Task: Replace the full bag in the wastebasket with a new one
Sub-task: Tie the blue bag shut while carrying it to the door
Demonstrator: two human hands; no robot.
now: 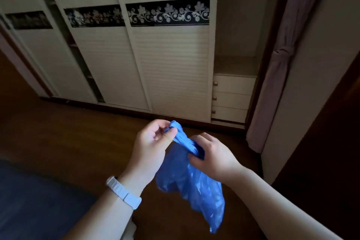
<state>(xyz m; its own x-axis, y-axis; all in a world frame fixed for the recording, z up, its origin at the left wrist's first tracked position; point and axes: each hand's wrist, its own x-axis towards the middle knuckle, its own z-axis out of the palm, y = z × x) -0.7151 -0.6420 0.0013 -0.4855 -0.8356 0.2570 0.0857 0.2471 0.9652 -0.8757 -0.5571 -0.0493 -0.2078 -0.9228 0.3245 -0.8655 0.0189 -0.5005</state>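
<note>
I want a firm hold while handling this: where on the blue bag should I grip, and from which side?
Probably the twisted neck of the blue bag, from either side, as the left hand and right hand do: it is bunched into a rope, while the body below hangs slack.

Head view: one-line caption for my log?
Left hand and right hand grip a twisted blue bag before a white wardrobe.

Domestic bedroom interior. A built-in wardrobe with white louvred sliding doors, each crossed by a black floral band, fills the far wall; a stack of three small drawers below an open shelf occupies its right end. A pale curtain, knotted at mid-height, hangs beside it. The floor is dark polished wood.
</note>
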